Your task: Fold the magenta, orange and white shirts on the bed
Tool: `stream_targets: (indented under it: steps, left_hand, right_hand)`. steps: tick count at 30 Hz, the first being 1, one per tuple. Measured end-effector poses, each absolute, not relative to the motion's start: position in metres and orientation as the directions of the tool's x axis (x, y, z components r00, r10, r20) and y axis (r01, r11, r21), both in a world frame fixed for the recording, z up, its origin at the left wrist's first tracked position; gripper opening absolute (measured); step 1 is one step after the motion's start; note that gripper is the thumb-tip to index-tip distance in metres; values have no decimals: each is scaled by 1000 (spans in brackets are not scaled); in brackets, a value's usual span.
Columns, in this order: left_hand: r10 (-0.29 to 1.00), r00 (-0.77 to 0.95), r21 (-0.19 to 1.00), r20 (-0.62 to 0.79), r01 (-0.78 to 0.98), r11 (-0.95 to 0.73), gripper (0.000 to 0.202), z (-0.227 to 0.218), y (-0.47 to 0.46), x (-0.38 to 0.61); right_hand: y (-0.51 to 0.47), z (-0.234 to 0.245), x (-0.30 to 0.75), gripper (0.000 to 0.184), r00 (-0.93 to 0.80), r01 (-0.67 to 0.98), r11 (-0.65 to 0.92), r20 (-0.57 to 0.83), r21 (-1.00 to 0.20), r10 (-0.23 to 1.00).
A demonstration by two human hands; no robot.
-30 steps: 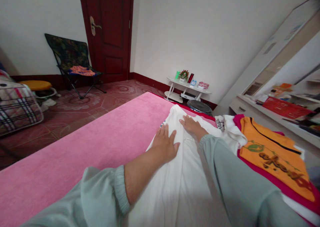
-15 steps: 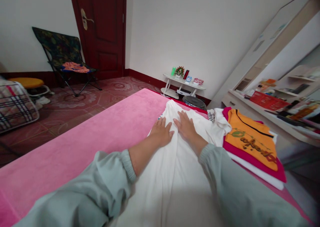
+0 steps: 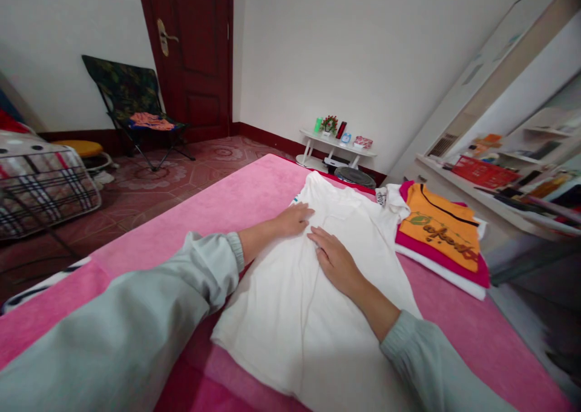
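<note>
A white T-shirt (image 3: 354, 267) lies spread on the pink bedspread (image 3: 218, 206), its neck end away from me and a lengthwise crease down its left part. My left hand (image 3: 294, 219) rests on the shirt's left edge near the shoulder, fingers stretched out over the cloth. Just right of it, my right hand (image 3: 334, 261) lies flat on the shirt beside the crease, fingers extended. Neither hand grips anything that I can see. Part of the shirt's lower right is hidden under my right sleeve.
Folded clothes (image 3: 440, 233), an orange shirt on top, are stacked to the right. A cluttered shelf unit (image 3: 485, 188) stands beyond them. Past the bed's far edge is a small white table (image 3: 338, 143). A folding chair (image 3: 136, 109) is at the back left.
My right hand has moved down the shirt toward me, while the left stays near the left edge. The view has shifted, bringing the shirt's lower hem into sight.
</note>
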State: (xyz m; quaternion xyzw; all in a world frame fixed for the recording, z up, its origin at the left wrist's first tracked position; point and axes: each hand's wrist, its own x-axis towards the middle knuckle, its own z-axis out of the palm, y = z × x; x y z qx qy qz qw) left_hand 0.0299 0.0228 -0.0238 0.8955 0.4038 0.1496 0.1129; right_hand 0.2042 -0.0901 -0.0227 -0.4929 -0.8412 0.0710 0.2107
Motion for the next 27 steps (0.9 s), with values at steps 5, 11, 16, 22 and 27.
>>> stream_targets:
  steps: [5,11,16,22,27]
  left_hand:
    - [695,704,247,146,654,-715,62,-25,-25,-15]
    - [644,765,269,6,619,-738,75,-7,-73,-59]
    - [590,793,349,-155,602,-718,102,14,-96,-78]
    - [502,851,415,-151,516,-749,105,34,-118,-77]
    - [489,870,537,-57,440,-720,88,33,-135,-69]
  right_hand:
    - [-88,-24,207,42,-426,744,556,377,-371,822]
    - [-105,-15,206,39,-492,539,698,496,-471,715]
    - [-123,-1,203,35,-579,453,710,427,-540,694]
    - [-125,4,205,27,-637,439,720,379,-537,671]
    - [-125,4,204,27,-642,438,730,385,-525,663]
